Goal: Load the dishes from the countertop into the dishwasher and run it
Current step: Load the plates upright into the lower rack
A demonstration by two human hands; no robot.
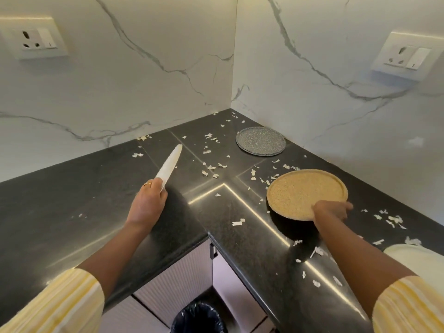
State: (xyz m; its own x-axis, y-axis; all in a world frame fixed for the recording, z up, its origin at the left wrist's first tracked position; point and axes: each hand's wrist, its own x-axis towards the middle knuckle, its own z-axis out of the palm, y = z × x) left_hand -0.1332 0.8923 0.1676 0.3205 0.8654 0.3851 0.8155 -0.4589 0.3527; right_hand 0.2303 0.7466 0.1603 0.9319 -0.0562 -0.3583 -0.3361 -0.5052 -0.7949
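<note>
My left hand (148, 203) grips a white plate (169, 164) by its rim, held on edge above the black countertop (72, 200) so only its thin side shows. My right hand (330, 210) pinches the near rim of a round tan speckled plate (302, 192), tilted up off the counter with its shadow below. A grey speckled plate (260, 141) lies flat in the far corner. A white dish (418, 258) sits at the right edge, partly cut off by the frame.
Several pale food scraps (211, 167) are scattered over the L-shaped counter. Marble walls with sockets (36, 39) close the corner. Below the counter's inner corner are ribbed cabinet fronts (173, 280) and a bin with a black liner (199, 318).
</note>
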